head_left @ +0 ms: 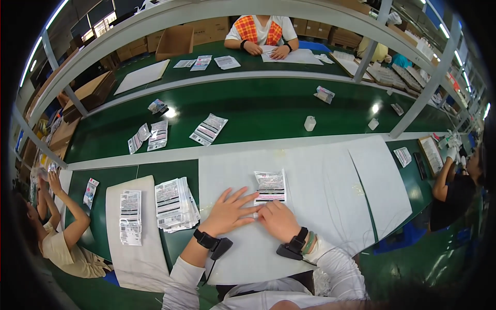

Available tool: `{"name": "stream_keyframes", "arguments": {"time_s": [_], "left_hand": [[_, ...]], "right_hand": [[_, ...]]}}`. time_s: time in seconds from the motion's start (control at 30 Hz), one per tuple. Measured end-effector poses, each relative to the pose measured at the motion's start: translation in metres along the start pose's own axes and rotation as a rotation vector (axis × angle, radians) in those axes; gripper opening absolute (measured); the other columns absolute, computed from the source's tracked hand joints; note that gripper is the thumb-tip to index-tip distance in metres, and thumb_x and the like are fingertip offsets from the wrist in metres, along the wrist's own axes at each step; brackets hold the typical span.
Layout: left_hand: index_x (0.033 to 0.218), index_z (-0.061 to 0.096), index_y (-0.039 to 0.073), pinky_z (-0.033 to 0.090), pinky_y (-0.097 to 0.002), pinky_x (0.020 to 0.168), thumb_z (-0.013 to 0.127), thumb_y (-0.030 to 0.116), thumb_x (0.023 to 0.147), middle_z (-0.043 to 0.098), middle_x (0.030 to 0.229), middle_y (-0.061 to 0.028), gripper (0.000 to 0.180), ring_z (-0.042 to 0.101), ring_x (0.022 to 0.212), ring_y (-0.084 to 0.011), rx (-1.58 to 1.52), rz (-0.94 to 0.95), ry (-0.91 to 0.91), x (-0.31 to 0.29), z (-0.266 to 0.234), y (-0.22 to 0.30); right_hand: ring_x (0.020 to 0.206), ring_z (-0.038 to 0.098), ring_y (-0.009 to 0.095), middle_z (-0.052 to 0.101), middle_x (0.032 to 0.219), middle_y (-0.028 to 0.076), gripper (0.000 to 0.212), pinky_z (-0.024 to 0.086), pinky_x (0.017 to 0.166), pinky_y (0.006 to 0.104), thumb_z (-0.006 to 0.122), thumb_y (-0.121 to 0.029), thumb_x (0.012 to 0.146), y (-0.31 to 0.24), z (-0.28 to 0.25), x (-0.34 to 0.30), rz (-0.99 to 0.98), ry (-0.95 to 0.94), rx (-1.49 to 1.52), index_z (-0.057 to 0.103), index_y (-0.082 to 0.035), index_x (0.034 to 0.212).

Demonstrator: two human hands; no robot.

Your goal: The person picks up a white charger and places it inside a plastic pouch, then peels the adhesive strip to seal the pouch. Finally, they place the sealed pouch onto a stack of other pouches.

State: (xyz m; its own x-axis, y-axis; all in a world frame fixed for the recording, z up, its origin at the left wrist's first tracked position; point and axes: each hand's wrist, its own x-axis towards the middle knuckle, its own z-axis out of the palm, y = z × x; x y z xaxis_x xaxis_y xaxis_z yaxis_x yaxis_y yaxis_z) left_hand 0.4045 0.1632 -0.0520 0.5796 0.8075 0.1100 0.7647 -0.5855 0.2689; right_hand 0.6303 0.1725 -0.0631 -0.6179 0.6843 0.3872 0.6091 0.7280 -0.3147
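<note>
A silvery printed plastic pouch lies on the white sheet in front of me. My left hand rests flat with its fingers spread, their tips touching the pouch's lower left side. Against the pouch's lower end, my right hand has its fingers curled together and seems to pinch the edge; the fingertips are partly hidden. Both wrists wear black bands with small black boxes. To the left of my hands is a fanned stack of similar flat printed pouches.
More printed pouches lie on a white board at left. Beyond a pale rail, a green belt carries scattered pouches and a small white bottle. People work opposite and at both sides. A metal frame crosses overhead.
</note>
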Motion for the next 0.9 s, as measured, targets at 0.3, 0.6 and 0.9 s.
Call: {"name": "stream_keyframes", "arguments": {"time_s": [0.3, 0.6, 0.9], "left_hand": [[0.134, 0.061, 0.036, 0.018, -0.0552, 0.118, 0.052, 0.055, 0.095, 0.04, 0.155, 0.0061, 0.044, 0.03, 0.146, -0.0244, -0.039, -0.017, 0.029, -0.001, 0.0, 0.0], [0.127, 0.066, 0.034, 0.017, -0.0555, 0.117, 0.054, 0.055, 0.094, 0.041, 0.154, 0.0065, 0.042, 0.031, 0.146, -0.0233, -0.029, -0.015, 0.054, -0.003, 0.007, -0.002], [0.129, 0.066, 0.031, 0.016, -0.0569, 0.117, 0.054, 0.05, 0.095, 0.039, 0.156, 0.0047, 0.041, 0.027, 0.148, -0.0256, -0.064, -0.008, 0.038, -0.005, 0.007, -0.006]], "right_hand": [[0.088, 0.058, 0.027, 0.059, 0.092, 0.007, 0.022, 0.049, 0.077, 0.0384, 0.074, -0.019, 0.08, -0.004, -0.022, -0.004, 0.076, 0.05, 0.058, 0.062, -0.009, 0.095], [0.086, 0.06, 0.028, 0.058, 0.092, 0.008, 0.017, 0.05, 0.075, 0.0399, 0.07, -0.015, 0.083, -0.004, 0.003, 0.003, 0.028, -0.041, 0.066, 0.06, -0.008, 0.094], [0.083, 0.061, 0.026, 0.058, 0.089, 0.008, 0.017, 0.05, 0.07, 0.0388, 0.067, -0.022, 0.088, 0.0, 0.012, 0.003, 0.067, 0.035, 0.035, 0.06, -0.008, 0.093]]}}
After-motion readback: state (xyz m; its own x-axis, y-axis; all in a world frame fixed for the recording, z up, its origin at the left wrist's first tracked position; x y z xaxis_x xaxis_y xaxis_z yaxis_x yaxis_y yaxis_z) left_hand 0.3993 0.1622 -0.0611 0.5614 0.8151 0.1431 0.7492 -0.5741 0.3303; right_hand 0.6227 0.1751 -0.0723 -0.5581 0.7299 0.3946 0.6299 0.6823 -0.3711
